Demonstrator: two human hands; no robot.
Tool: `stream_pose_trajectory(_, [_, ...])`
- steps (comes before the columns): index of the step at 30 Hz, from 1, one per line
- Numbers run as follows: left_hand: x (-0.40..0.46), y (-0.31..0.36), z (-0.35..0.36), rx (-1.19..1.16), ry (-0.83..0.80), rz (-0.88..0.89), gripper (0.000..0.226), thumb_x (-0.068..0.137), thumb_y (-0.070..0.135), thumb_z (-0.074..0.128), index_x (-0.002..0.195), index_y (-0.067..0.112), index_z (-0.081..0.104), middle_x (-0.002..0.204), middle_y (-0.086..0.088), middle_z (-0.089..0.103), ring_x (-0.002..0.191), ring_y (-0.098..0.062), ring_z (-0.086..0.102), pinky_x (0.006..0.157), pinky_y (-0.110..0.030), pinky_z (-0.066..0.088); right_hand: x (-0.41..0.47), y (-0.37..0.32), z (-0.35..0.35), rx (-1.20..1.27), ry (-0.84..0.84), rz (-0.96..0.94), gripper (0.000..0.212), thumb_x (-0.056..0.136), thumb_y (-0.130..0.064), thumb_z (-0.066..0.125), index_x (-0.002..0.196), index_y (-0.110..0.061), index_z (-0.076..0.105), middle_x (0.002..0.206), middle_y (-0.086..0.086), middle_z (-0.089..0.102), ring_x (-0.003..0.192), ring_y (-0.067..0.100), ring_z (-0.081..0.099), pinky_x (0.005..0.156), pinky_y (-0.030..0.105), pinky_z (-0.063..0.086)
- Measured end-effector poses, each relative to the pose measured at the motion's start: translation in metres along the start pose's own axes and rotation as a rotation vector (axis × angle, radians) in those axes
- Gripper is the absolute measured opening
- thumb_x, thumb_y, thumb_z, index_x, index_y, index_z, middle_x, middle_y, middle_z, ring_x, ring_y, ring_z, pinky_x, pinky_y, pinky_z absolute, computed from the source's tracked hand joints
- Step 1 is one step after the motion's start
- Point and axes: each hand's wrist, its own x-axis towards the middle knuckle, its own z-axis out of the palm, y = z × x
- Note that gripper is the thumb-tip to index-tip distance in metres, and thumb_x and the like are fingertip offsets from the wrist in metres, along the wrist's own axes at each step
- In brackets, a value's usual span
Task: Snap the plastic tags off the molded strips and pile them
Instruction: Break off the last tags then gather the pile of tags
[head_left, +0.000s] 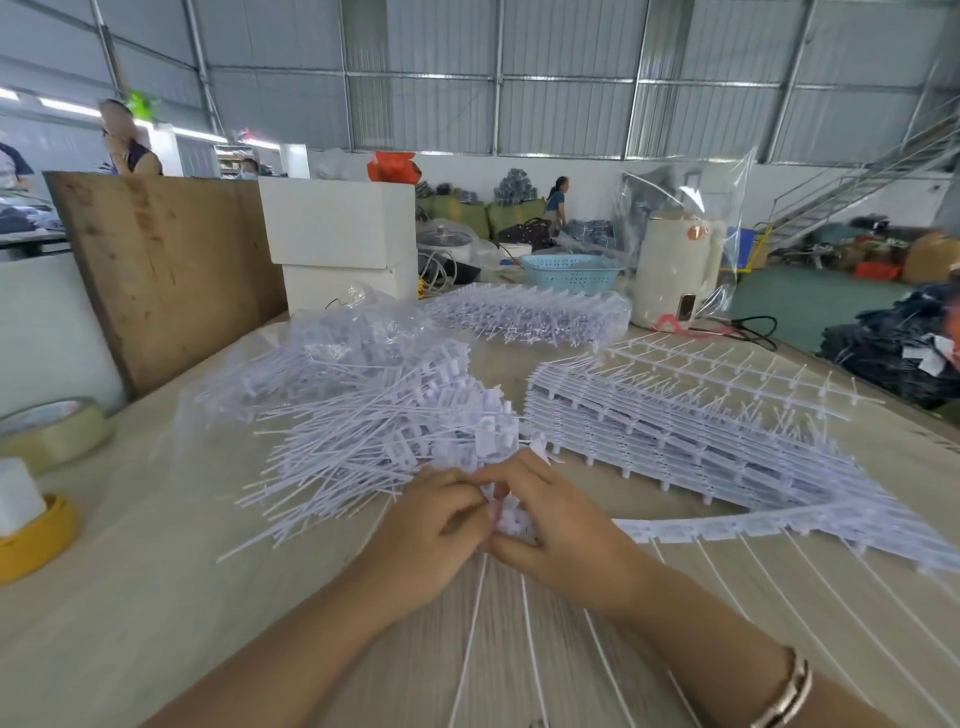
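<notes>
Both hands met at the near end of one molded strip (753, 530) lying flat on the wooden table (156, 597). Left hand (431, 525) had fingers curled, pinching a tag (511, 519) at the strip's end; right hand (561, 530) gripped the strip right beside it, thumb underneath, probably to brace the runner so the twist would break only that one joint. The strip's thin tails ran back toward the person, so the tag heads faced the loose pile (374, 441) just left of the hands, a short drop for each snapped piece. Stack of uncut strips (675, 431) sat just beyond on the right, within reach for the next pull. Another bagged bundle (530, 314) lay farther back. Judging by pile against stack, a good share was done, with plenty left.
</notes>
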Motion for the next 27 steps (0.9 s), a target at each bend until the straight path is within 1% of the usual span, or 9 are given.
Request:
stream_pose_trajectory(3, [0.002, 0.001, -0.005, -0.019, -0.027, -0.015, 0.04, 0.093, 0.015, 0.055, 0.058, 0.032, 0.043, 0.065, 0.009, 0.045, 0.07, -0.007, 0.043, 0.068, -0.02, 0.032, -0.001, 0.012, -0.013, -0.114, -0.14, 0.125, 0.032, 0.088, -0.048, 0.056, 0.112, -0.028, 0.055, 0.095, -0.022, 0.052, 0.09, -0.009, 0.047, 0.094, 0.027, 0.027])
stream_pose_trajectory(6, [0.001, -0.001, -0.007, -0.041, -0.062, -0.037, 0.036, 0.094, 0.019, 0.053, 0.06, 0.031, 0.046, 0.062, 0.01, 0.045, 0.065, -0.002, 0.042, 0.062, -0.018, 0.031, -0.004, 0.019, -0.021, -0.092, -0.214, 0.181, 0.033, 0.092, -0.041, 0.054, 0.081, -0.01, 0.061, 0.065, 0.0, 0.053, 0.06, 0.0, 0.043, 0.073, 0.023, 0.03])
stream_pose_trajectory(8, [-0.001, 0.001, -0.004, -0.11, -0.078, -0.088, 0.031, 0.093, 0.03, 0.052, 0.062, 0.03, 0.052, 0.06, 0.008, 0.05, 0.061, -0.003, 0.047, 0.061, -0.021, 0.038, -0.004, 0.017, -0.021, 0.089, -0.205, 0.22, 0.034, 0.09, -0.034, 0.06, 0.075, -0.004, 0.062, 0.068, 0.02, 0.058, 0.056, 0.008, 0.044, 0.06, 0.023, 0.034])
stream_pose_trajectory(10, [-0.001, 0.005, -0.004, -0.144, -0.091, -0.117, 0.031, 0.089, 0.049, 0.047, 0.065, 0.035, 0.062, 0.063, 0.003, 0.061, 0.059, -0.006, 0.053, 0.059, -0.023, 0.041, -0.003, 0.014, -0.021, 0.222, -0.221, 0.251, 0.027, 0.089, -0.031, 0.062, 0.078, -0.007, 0.066, 0.074, 0.019, 0.063, 0.06, 0.01, 0.051, 0.062, 0.028, 0.04])
stream_pose_trajectory(12, [-0.001, 0.009, -0.006, -0.13, -0.113, -0.101, 0.032, 0.087, 0.059, 0.044, 0.063, 0.049, 0.062, 0.061, 0.014, 0.062, 0.053, 0.001, 0.051, 0.053, -0.015, 0.035, -0.002, 0.012, -0.026, 0.278, -0.289, 0.282, 0.019, 0.09, -0.033, 0.06, 0.089, -0.017, 0.071, 0.081, 0.009, 0.068, 0.068, 0.005, 0.057, 0.069, 0.027, 0.044])
stream_pose_trajectory(15, [-0.001, 0.011, -0.007, -0.124, -0.139, -0.097, 0.033, 0.09, 0.044, 0.049, 0.059, 0.051, 0.059, 0.054, 0.02, 0.057, 0.052, 0.001, 0.049, 0.053, -0.014, 0.033, -0.004, 0.013, -0.03, 0.285, -0.356, 0.299, 0.015, 0.091, -0.032, 0.058, 0.095, -0.024, 0.07, 0.082, 0.003, 0.066, 0.076, 0.014, 0.058, 0.078, 0.04, 0.047])
stream_pose_trajectory(18, [-0.001, 0.007, -0.007, -0.188, -0.166, -0.163, 0.033, 0.093, 0.033, 0.051, 0.066, 0.042, 0.068, 0.064, 0.014, 0.067, 0.059, 0.002, 0.059, 0.061, -0.013, 0.042, -0.004, 0.011, -0.026, 0.291, -0.286, 0.256, 0.013, 0.09, -0.025, 0.061, 0.091, -0.019, 0.072, 0.074, 0.002, 0.066, 0.067, 0.015, 0.055, 0.068, 0.039, 0.046])
stream_pose_trajectory(21, [0.001, 0.008, -0.008, -0.4, -0.094, -0.261, 0.027, 0.091, 0.028, 0.053, 0.08, 0.013, 0.073, 0.074, -0.005, 0.072, 0.062, -0.003, 0.061, 0.064, -0.014, 0.048, -0.004, 0.01, -0.021, 0.251, -0.129, 0.176, 0.026, 0.089, -0.018, 0.063, 0.065, -0.027, 0.063, 0.051, -0.016, 0.056, 0.048, -0.001, 0.047, 0.053, 0.015, 0.033])
stream_pose_trajectory(27, [0.003, 0.007, -0.005, -0.756, 0.027, -0.448, 0.039, 0.083, 0.037, 0.056, 0.083, 0.001, 0.071, 0.081, -0.018, 0.069, 0.077, -0.016, 0.062, 0.077, -0.028, 0.051, -0.001, 0.011, -0.017, 0.155, 0.1, 0.11, 0.017, 0.092, -0.018, 0.059, 0.081, -0.015, 0.073, 0.054, -0.013, 0.057, 0.046, -0.002, 0.048, 0.049, 0.008, 0.029])
